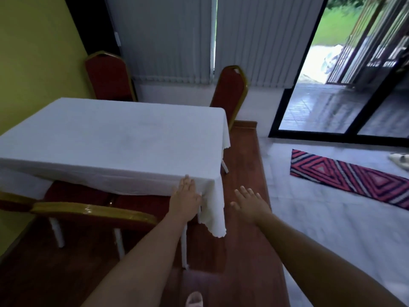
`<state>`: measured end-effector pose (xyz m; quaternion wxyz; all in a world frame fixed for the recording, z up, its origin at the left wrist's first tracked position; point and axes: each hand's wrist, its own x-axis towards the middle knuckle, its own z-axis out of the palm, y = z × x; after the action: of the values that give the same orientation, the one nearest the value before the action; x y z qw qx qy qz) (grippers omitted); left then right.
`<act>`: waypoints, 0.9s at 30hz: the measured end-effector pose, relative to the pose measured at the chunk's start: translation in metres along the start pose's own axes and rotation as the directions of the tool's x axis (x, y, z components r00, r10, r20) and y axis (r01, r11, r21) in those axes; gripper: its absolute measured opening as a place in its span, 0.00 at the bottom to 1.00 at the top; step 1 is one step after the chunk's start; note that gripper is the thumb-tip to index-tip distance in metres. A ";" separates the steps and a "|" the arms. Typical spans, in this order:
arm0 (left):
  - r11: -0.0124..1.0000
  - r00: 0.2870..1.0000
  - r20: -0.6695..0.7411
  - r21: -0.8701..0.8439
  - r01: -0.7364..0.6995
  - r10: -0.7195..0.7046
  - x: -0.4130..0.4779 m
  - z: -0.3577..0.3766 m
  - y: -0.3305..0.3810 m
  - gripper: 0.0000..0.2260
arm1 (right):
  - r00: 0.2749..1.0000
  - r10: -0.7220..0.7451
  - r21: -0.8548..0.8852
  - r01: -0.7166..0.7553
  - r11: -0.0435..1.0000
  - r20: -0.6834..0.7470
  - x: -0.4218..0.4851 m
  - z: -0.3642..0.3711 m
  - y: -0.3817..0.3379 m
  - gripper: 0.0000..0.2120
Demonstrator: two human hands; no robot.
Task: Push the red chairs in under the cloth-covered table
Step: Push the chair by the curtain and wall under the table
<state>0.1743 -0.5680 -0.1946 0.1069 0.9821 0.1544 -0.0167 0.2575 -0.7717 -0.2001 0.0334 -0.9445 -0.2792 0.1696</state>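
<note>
A table under a white cloth fills the left middle. Along its near side stand two red chairs with gold frames: one right in front of me with its seat partly under the cloth, another cut off at the left edge. Two more red chairs stand at the far side, one at the back left and one at the far right corner. My left hand lies flat, fingers together, against the cloth near the table's near right corner. My right hand hovers open over the floor, holding nothing.
A yellow wall runs along the left. Grey vertical blinds hang behind the table. An open sliding door at the right leads outside. A red patterned mat lies on the white tiles. Brown wooden flooring passes beside the table.
</note>
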 end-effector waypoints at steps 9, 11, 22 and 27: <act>0.990 0.990 0.067 0.054 -0.130 0.126 0.150 0.011 0.079 0.26 | 0.993 0.119 0.010 -0.119 0.993 -0.008 0.103 -0.051 0.086 0.29; 0.988 0.988 0.064 0.052 -0.144 0.141 0.190 0.012 0.090 0.25 | 0.992 0.122 0.017 -0.122 0.992 -0.014 0.137 -0.067 0.105 0.29; 0.951 0.948 0.205 0.139 -0.275 0.244 0.385 0.020 0.145 0.23 | 0.977 0.208 0.050 -0.209 0.977 0.036 0.286 -0.122 0.192 0.27; 0.926 0.920 0.274 0.176 -0.334 0.280 0.474 0.031 0.173 0.23 | 0.967 0.255 0.067 -0.256 0.964 0.022 0.348 -0.156 0.249 0.28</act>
<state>0.6786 -0.5936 -0.2207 0.0173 0.9902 -0.0193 -0.1373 0.7129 -0.7884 -0.1977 0.0423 -0.9698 -0.1493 0.1883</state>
